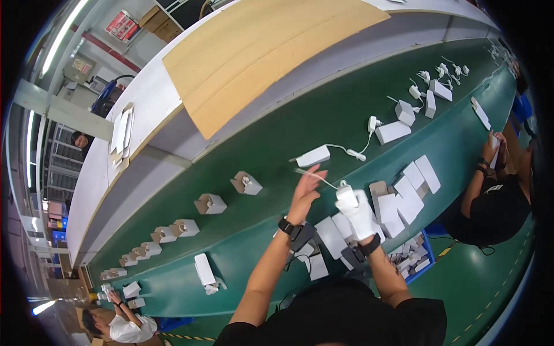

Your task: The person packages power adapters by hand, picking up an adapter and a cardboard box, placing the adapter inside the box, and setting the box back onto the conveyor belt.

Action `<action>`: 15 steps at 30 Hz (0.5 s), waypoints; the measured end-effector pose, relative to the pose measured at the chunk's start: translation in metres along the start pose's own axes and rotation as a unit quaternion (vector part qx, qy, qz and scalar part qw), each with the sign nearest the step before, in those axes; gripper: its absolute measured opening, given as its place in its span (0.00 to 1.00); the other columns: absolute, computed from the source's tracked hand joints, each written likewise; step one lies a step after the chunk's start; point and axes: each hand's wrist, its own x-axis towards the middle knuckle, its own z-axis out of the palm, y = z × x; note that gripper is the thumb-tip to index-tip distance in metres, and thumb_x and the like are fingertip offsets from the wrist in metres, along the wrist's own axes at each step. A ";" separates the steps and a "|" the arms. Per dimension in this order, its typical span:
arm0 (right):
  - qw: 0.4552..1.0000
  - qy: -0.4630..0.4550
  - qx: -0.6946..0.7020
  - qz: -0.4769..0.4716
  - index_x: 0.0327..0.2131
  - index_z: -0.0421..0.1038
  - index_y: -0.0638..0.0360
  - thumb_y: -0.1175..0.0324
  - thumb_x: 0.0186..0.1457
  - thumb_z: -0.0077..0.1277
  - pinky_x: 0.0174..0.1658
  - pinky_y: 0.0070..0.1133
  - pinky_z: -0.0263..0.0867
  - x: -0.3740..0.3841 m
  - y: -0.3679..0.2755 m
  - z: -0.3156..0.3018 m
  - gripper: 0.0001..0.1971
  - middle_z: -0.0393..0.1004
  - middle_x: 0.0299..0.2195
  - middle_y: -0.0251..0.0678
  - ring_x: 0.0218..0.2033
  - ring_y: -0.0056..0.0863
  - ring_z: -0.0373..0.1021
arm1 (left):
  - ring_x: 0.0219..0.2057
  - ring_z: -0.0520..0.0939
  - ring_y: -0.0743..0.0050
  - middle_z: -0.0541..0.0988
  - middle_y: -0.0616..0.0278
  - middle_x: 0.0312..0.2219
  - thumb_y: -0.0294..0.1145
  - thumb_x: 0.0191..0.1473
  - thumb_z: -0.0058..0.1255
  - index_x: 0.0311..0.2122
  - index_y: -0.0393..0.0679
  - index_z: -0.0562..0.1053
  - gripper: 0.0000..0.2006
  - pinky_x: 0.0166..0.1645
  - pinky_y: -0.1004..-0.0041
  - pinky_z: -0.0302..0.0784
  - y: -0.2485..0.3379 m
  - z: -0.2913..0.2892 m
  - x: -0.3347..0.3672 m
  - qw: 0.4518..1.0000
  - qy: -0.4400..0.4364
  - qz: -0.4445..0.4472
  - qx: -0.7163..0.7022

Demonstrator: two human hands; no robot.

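Note:
My right hand (pixel 362 219), in a white glove, is closed around a white power adapter (pixel 344 188). A thin white cable (pixel 320 177) runs from the adapter leftward past the fingers of my left hand (pixel 306 195). That hand is bare, its fingers apart and stretched forward; no grip on the cable shows. Just beyond it, a white box (pixel 313 156) lies on the dark green belt (pixel 277 144), beside another cabled adapter (pixel 371 123). White boxes (pixel 330 237) lie under and beside my right hand, partly hidden by it.
Several opened boxes (pixel 210 203) line the belt to the left. More boxes (pixel 408 199) lie at my right, above a blue bin (pixel 429 251) of small cartons. A cardboard sheet (pixel 277 52) covers the shelf beyond. Co-workers (pixel 493 199) work at both sides.

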 end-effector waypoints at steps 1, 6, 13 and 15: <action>0.998 0.046 -0.039 0.002 0.46 0.65 0.62 0.77 0.47 0.55 0.37 0.16 0.65 0.003 -0.001 -0.005 0.20 0.68 0.41 0.34 0.39 0.17 0.65 | 0.53 0.68 0.64 0.72 0.54 0.46 0.34 0.47 0.52 0.60 0.45 0.54 0.34 0.58 0.66 0.58 -0.019 -0.011 0.009 0.991 -0.003 0.020 0.131; 0.986 0.033 0.158 -0.036 0.49 0.64 0.64 0.79 0.46 0.54 0.40 0.15 0.65 0.010 -0.030 -0.009 0.24 0.68 0.44 0.34 0.40 0.17 0.65 | 0.50 0.71 0.63 0.73 0.55 0.45 0.37 0.42 0.57 0.58 0.47 0.56 0.36 0.53 0.62 0.65 -0.049 -0.029 0.080 0.716 0.115 0.086 0.683; 0.995 0.007 0.074 -0.061 0.51 0.62 0.63 0.73 0.47 0.56 0.47 0.14 0.61 0.022 -0.038 -0.011 0.26 0.68 0.45 0.32 0.44 0.18 0.65 | 0.43 0.76 0.64 0.75 0.54 0.41 0.43 0.39 0.60 0.46 0.40 0.64 0.30 0.41 0.62 0.74 -0.111 -0.127 0.096 0.901 0.259 -0.340 0.077; 0.997 0.019 0.057 -0.056 0.51 0.63 0.63 0.73 0.47 0.56 0.47 0.14 0.61 0.032 -0.028 -0.020 0.25 0.68 0.45 0.31 0.43 0.18 0.65 | 0.45 0.74 0.63 0.74 0.55 0.43 0.43 0.38 0.61 0.46 0.39 0.64 0.31 0.44 0.62 0.72 -0.089 -0.130 0.090 0.869 0.128 -0.460 0.125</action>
